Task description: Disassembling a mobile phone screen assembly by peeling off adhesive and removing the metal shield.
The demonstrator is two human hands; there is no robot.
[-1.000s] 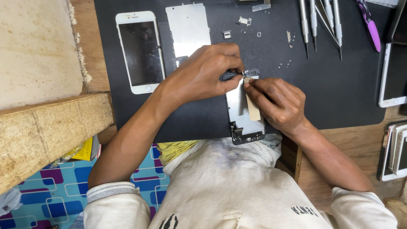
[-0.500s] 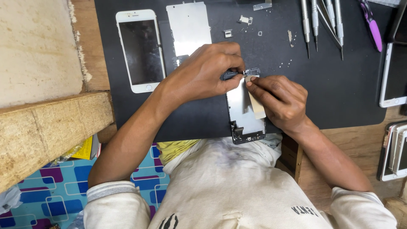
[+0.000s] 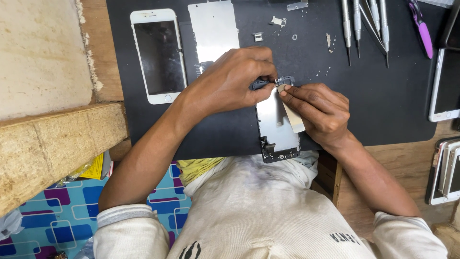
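The scene is lit brightly and evenly by soft, daylight-like light, and no hard shadows are cast. Only faint, diffuse shading is seen under the left hand (image 3: 230, 81) and the right hand (image 3: 318, 112) on the black mat (image 3: 383, 96). A pale sheen is reflected off the metal plate (image 3: 213, 29) and the dark screen of the white phone (image 3: 158, 55). Focus is held sharp across the middle; slight softness and wide-angle stretching are noticed towards the corners, where the wooden worktop (image 3: 43, 52) looks washed out.
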